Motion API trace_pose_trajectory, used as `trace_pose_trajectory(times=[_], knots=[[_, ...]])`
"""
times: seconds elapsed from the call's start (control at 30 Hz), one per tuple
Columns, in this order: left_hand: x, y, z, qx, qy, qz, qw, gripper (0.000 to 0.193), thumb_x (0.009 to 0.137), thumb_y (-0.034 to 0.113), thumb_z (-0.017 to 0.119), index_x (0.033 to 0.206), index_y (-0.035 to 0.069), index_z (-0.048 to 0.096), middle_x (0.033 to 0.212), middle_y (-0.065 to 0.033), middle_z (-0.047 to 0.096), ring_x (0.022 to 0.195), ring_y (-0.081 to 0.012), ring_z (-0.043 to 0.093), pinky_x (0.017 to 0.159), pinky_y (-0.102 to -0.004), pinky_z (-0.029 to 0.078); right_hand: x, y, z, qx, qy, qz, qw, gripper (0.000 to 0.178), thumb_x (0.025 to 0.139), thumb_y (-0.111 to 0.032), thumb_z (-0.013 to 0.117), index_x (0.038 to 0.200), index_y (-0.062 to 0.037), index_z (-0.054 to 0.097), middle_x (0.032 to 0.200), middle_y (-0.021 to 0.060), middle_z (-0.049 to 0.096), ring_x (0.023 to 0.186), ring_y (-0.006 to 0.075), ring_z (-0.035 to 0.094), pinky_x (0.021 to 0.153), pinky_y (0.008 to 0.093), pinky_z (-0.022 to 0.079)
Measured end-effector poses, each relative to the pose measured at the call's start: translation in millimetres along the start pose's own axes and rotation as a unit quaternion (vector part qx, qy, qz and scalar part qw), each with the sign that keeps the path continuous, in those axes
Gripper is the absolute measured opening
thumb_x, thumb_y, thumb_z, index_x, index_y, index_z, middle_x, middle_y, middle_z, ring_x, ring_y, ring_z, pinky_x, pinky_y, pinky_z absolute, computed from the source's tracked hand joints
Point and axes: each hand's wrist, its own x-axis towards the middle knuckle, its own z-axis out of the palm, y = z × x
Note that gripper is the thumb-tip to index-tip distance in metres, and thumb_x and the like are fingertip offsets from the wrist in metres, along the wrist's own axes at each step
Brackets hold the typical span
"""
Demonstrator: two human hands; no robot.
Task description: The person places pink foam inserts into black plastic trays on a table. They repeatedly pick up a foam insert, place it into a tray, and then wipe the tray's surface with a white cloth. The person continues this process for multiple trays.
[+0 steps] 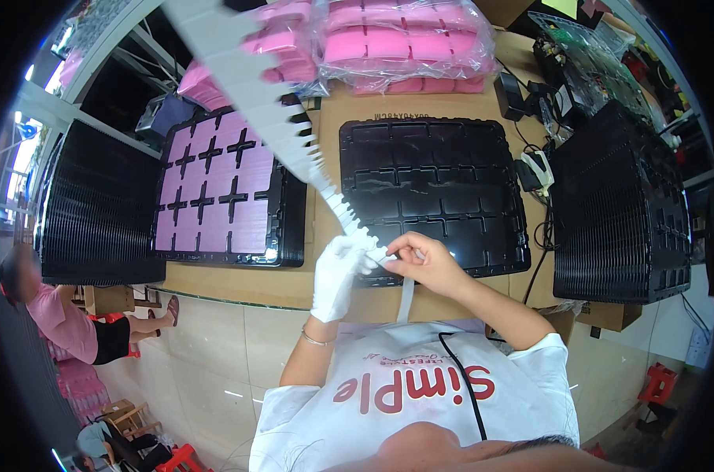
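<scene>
A long white strip with notched edges slants down from the upper left to my hands, wide and blurred at its far end. My left hand, in a white glove, has its fingers closed on the strip's narrow near end. Beside it, my bare right hand pinches the strip between thumb and fingertips. A plain white tail hangs below my right hand; whether it joins the notched part is hidden. Both hands are over the near edge of a black plastic tray with moulded cross ridges.
On the left, a black tray holds pink pieces between cross dividers. Tall stacks of black trays flank the cardboard-covered table. Plastic-wrapped pink bundles lie at the back. Cables and a black adapter sit right; two people are left.
</scene>
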Motion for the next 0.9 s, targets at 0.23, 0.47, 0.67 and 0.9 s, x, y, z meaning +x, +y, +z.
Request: trace_pose_trajectory(times=[0.23,0.47,0.67,0.9], knots=[[-2,7,15,0.035,-0.010,-0.015,0.999,0.026,0.091,0.012,0.066,0.113,-0.001,0.061,0.096,-0.0065,0.068,0.071,-0.0078,0.060,0.064,-0.0213,0.048,3,20,-2,-0.019,0.062,-0.056,0.996,0.013,0.081,-0.010,0.077,0.089,-0.0026,0.069,0.080,-0.0006,0.056,0.059,0.0042,0.039,0.055,0.0210,0.035],[9,2,17,0.016,0.073,0.028,0.997,0.026,0.090,0.012,0.069,0.110,-0.002,0.064,0.101,-0.0089,0.069,0.073,-0.0076,0.060,0.065,-0.0208,0.048,12,14,8,-0.195,0.124,-0.339,0.912,0.010,0.077,-0.002,0.075,0.085,-0.0028,0.069,0.082,0.0066,0.058,0.067,0.0151,0.056,0.059,0.0275,0.047],[29,-7,-9,0.016,0.134,0.072,0.988,0.022,0.094,0.016,0.064,0.108,-0.001,0.064,0.097,-0.0059,0.068,0.076,-0.0077,0.061,0.066,-0.0212,0.050,122,-1,-43,-0.179,0.148,-0.266,0.936,0.007,0.082,-0.013,0.073,0.082,-0.0065,0.071,0.082,0.0027,0.060,0.067,0.0096,0.051,0.060,0.0253,0.041],[33,-2,-6,0.060,0.089,0.022,0.994,0.022,0.092,0.011,0.066,0.109,-0.002,0.064,0.098,-0.0070,0.070,0.081,-0.0074,0.063,0.068,-0.0193,0.049,255,21,-72,-0.359,0.069,-0.160,0.917,0.014,0.074,-0.013,0.073,0.081,-0.0017,0.071,0.079,0.0179,0.068,0.077,0.0311,0.068,0.072,0.0402,0.053]])
